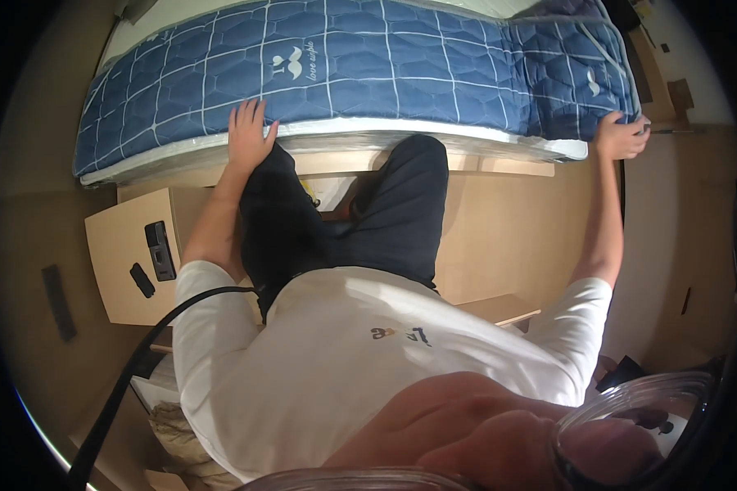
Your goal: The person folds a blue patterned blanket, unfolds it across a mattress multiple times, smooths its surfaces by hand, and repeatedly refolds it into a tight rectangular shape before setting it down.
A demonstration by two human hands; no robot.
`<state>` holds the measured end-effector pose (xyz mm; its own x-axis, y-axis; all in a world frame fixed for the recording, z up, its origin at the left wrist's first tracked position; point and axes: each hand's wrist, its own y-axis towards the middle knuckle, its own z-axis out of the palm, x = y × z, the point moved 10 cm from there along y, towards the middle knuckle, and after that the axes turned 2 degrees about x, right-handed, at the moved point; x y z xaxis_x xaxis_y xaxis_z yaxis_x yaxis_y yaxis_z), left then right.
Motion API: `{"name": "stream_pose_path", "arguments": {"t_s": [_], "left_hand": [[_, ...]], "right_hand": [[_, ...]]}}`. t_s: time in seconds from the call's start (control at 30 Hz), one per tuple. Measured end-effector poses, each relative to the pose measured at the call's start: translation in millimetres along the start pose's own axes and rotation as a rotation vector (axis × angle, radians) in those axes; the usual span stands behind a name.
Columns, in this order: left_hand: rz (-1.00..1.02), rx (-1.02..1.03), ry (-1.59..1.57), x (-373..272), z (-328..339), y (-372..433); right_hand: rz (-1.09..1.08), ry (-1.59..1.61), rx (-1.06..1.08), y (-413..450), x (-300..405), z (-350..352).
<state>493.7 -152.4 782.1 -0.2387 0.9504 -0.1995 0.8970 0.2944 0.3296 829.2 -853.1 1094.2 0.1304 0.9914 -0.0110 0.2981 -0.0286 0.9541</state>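
A blue quilted mattress pad (362, 67) with white grid lines, a moustache print and lettering lies along a white mattress (356, 126). Clear plastic seems to wrap the mattress's side. At the right end a part of the pad looks folded over (580, 80), making a doubled layer. My left hand (252, 136) rests flat on the pad's near edge, fingers slightly apart, beside my left knee. With curled fingers, my right hand (621, 136) grips the near right corner of the doubled part; its exact finger contact is partly hidden.
Left of my legs stands a light wooden bedside cabinet (120, 258) bearing a dark phone-like device (160, 250) and a small black object (142, 280). A black cable (135, 362) runs down my left side. My knees are close to the wooden bed frame (497, 164).
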Motion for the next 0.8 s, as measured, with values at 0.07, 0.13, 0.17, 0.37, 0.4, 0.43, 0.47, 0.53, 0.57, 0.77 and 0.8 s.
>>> {"name": "stream_pose_path", "arguments": {"t_s": [0.07, 0.13, 0.17, 0.37, 0.4, 0.43, 0.47, 0.53, 0.57, 0.77, 0.8], "left_hand": [[0.254, 0.008, 0.008, -37, -10, 20], [0.286, 0.026, 0.002, -52, -6, 39], [0.286, 0.037, 0.017, -52, 0, 43], [0.231, 0.022, -0.055, -63, 35, 65], [0.217, 0.028, -0.053, -59, 36, 64], [0.193, 0.054, -0.039, -54, 40, 64], [0.172, 0.080, -0.028, -51, 44, 66], [0.156, 0.080, -0.029, -42, 51, 67], [0.149, 0.109, -0.043, -42, 57, 70], [0.152, 0.144, -0.142, -37, 79, 76], [0.141, 0.161, -0.138, -34, 82, 75]], "right_hand": [[-0.142, 0.009, 0.156, -50, 34, -7], [-0.235, 0.004, 0.371, -100, 73, -3], [-0.275, 0.050, 0.472, -125, 101, -2], [-0.376, 0.313, 0.993, -244, 198, 70], [-0.396, 0.335, 1.021, -247, 225, 75], [-0.409, 0.342, 1.028, -244, 252, 82], [-0.447, 0.386, 1.072, -241, 280, 92], [-0.499, 0.441, 1.117, -231, 338, 117], [-0.587, 0.435, 1.140, -230, 365, 131], [-0.741, 0.366, 1.240, -259, 506, 200], [-0.852, 0.194, 1.213, -264, 523, 203]]}}
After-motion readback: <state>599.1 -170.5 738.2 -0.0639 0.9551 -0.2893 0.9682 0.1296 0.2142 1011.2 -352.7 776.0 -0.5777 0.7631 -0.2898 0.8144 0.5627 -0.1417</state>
